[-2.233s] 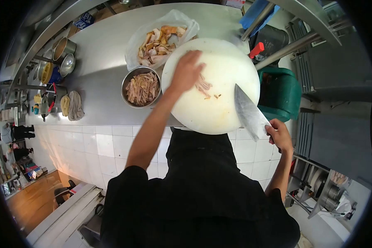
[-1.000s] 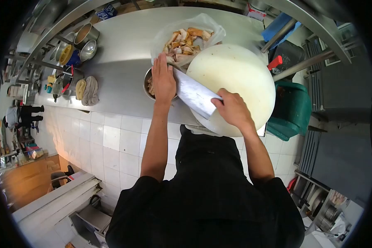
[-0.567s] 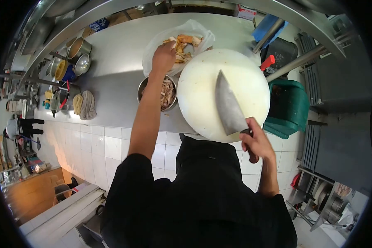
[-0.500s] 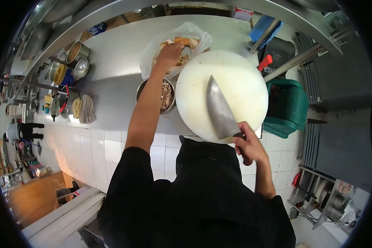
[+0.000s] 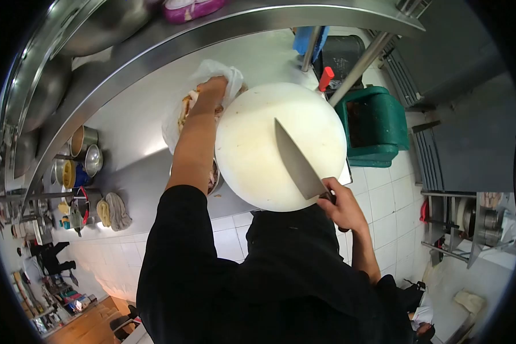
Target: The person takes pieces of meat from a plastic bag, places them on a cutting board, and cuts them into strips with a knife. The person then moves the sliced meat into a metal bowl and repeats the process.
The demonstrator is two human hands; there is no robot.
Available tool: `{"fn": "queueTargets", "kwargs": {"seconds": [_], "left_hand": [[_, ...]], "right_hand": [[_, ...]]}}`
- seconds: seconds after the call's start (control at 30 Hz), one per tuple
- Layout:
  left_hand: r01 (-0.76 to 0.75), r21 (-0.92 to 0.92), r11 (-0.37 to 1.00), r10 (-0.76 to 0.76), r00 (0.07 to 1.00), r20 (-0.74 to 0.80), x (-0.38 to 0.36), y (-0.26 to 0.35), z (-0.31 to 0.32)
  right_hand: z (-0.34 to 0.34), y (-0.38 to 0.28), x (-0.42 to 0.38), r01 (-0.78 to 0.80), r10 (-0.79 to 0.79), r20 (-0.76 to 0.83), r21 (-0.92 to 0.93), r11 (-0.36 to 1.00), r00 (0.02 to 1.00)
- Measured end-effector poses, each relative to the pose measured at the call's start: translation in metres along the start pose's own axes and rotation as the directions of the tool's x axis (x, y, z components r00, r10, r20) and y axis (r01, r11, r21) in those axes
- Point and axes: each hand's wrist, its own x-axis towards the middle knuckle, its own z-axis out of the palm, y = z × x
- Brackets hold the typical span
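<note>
In the head view my right hand grips the dark handle of a large chef's knife. The wide blade lies over the round white cutting board, its tip pointing away from me. My left hand reaches into a clear plastic bag beyond the board's left edge; its fingers are hidden. Pieces of cooked meat, browned at the edges, show in the bag beside my wrist. Under my left forearm a metal bowl of cut meat is mostly covered.
A steel shelf edge crosses above the counter. Pots and a metal bowl stand at the left, near folded cloths. Right of the board are a red handle and a green bin. Another person is at lower right.
My left hand has gone farther into the bag, and its fingers no longer show. The view has shifted forward and turned. The right hand still holds the knife over the board.
</note>
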Motion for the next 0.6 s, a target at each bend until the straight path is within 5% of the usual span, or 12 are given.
{"fn": "queueTargets", "kwargs": {"seconds": [0.07, 0.3, 0.47, 0.6], "left_hand": [[0.119, -0.016, 0.993, -0.119, 0.993, 0.011, -0.041, 0.027, -0.042], [-0.041, 0.195, 0.98, 0.034, 0.999, 0.04, -0.057, 0.007, -0.042], [0.107, -0.125, 0.986, -0.1, 0.993, 0.065, -0.053, 0.005, -0.04], [0.035, 0.043, 0.998, -0.035, 0.999, -0.004, -0.052, 0.016, -0.03]], "right_hand": [[0.008, -0.016, -0.002, 0.003, -0.003, 0.029, -0.029, 1.0, 1.0], [0.027, -0.021, 0.006, 0.098, -0.089, 0.113, -0.073, 0.992, 0.99], [0.023, -0.02, 0.016, 0.207, -0.188, 0.165, -0.108, 0.972, 0.968], [0.028, -0.019, 0.018, 0.244, -0.229, 0.125, -0.119, 0.962, 0.965]]}}
